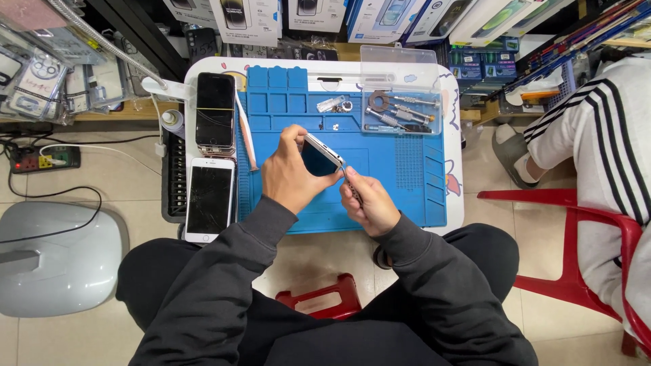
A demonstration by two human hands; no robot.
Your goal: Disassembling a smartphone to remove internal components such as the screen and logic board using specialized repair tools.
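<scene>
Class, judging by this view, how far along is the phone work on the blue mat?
Done: tools laid out in the clear box. In hand: the left hand tilts a phone while the right hand puts a screwdriver to its bottom edge. Left: the phone looks still closed.

Left hand (290,173) fingers curled gripping, right hand (367,200) closed, pinching
</scene>
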